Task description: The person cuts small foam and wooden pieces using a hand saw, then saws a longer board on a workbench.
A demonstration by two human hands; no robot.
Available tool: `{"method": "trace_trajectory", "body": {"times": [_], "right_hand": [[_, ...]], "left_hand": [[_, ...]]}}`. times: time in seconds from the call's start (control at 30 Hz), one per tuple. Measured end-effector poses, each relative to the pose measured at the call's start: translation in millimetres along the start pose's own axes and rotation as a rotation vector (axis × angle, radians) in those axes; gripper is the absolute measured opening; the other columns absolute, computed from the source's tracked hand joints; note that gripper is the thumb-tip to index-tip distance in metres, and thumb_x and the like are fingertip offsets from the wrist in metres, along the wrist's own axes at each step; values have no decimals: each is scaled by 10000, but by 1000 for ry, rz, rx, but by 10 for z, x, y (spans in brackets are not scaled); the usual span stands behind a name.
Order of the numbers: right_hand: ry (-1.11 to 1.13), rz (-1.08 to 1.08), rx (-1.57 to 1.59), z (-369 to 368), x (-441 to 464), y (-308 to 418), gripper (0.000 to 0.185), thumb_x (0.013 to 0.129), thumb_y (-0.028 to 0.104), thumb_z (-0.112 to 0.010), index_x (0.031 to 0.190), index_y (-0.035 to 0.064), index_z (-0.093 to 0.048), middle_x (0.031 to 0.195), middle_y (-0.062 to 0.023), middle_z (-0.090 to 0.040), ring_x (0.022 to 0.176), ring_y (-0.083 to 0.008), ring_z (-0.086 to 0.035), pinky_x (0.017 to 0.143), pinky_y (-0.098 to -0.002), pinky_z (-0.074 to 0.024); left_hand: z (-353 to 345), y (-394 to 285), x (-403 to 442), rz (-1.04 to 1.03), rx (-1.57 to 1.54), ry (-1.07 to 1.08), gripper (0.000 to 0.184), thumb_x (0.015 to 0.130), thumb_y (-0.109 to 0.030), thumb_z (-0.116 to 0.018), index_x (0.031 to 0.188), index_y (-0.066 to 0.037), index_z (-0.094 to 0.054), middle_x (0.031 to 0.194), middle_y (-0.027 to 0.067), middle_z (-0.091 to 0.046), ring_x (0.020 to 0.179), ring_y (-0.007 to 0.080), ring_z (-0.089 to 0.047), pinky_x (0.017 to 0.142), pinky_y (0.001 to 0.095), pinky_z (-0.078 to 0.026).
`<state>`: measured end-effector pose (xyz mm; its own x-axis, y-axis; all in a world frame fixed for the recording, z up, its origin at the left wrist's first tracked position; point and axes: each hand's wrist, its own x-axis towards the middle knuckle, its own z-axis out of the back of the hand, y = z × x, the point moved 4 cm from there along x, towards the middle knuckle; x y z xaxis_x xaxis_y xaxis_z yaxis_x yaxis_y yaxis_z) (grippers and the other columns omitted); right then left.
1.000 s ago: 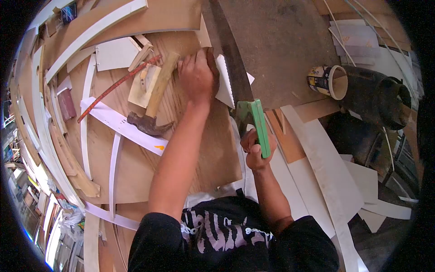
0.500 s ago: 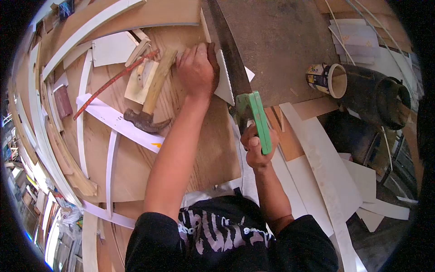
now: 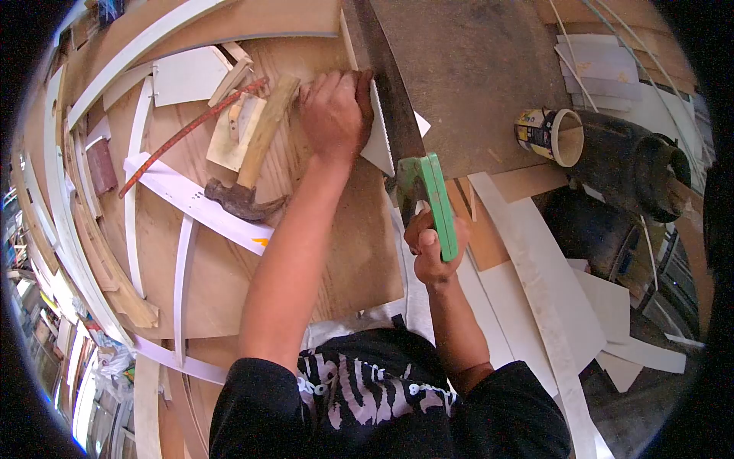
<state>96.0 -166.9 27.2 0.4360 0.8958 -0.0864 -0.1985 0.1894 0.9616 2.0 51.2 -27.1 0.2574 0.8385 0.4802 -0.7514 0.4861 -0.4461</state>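
Observation:
My right hand (image 3: 436, 243) is closed around the green handle of a handsaw (image 3: 396, 107). The dark blade points away from me, its toothed edge facing left. A white board (image 3: 376, 145) lies under the blade, and a small white corner shows on the blade's right side. My left hand (image 3: 334, 115) is closed at the board's left side, close to the teeth; its fingertips are partly hidden. Left of that hand a claw hammer (image 3: 243, 197) with a wooden handle lies on the wooden panel (image 3: 352, 268), beside a pale wood block (image 3: 229, 145).
A thin red rod (image 3: 187, 136) and a white strip (image 3: 199, 200) lie on the panel. Curved strips fill the left. A paint bucket (image 3: 544, 136) lies tipped against a black cylinder (image 3: 623, 161) at right. Long white boards (image 3: 535, 291) lie beside my right arm.
Both hands keep their hold, with the saw in almost the same place. The surroundings shift slightly left in view; the hammer and wood pieces stay put on the panel.

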Motion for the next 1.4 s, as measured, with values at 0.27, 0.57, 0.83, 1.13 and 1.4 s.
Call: {"method": "trace_trajectory", "body": {"times": [0.27, 0.57, 0.83, 1.13, 1.4], "right_hand": [[-94, -25, 107, -90, -108, 25, 436, 933, 376, -616, 648, 46, -592, 578, -90, -556, 483, -233, -554, 486, -351, -417], [-38, -6, 78, -17, -88, -11, 388, 918, 353, -640, 682, 46, -613, 593, -91, -577, 484, -253, -568, 496, -360, -440], [1, 33, 37, -12, -85, -4, 355, 903, 334, -662, 689, 54, -621, 601, -102, -591, 494, -276, -592, 497, -371, -456], [-25, 82, -17, -84, -34, 130, 491, 979, 358, -602, 642, 12, -509, 529, -63, -496, 446, -159, -457, 437, -301, -346], [-25, 76, -118, -104, 33, 204, 486, 988, 350, -581, 648, 8, -519, 532, -57, -500, 455, -161, -475, 445, -304, -350]], "left_hand": [[-1, -42, 34, -22, -41, -19, 288, 936, -279, -651, 744, -63, -643, 764, 112, -623, 787, 310, -637, 745, 450, -439], [6, -38, 18, 11, -98, 52, 270, 949, -264, -648, 766, -65, -651, 770, 113, -630, 765, 325, -638, 747, 441, -433], [18, -25, 15, 55, -160, 108, 243, 940, -249, -659, 780, -66, -671, 786, 123, -646, 782, 336, -645, 746, 444, -435], [-31, -2, -32, -72, 8, 34, 208, 938, -204, -633, 798, -52, -650, 781, 138, -629, 766, 347, -630, 750, 457, -443], [-49, -37, 6, -31, -32, 57, 187, 933, -195, -612, 817, -55, -654, 810, 136, -640, 787, 335, -642, 762, 451, -455]]}}
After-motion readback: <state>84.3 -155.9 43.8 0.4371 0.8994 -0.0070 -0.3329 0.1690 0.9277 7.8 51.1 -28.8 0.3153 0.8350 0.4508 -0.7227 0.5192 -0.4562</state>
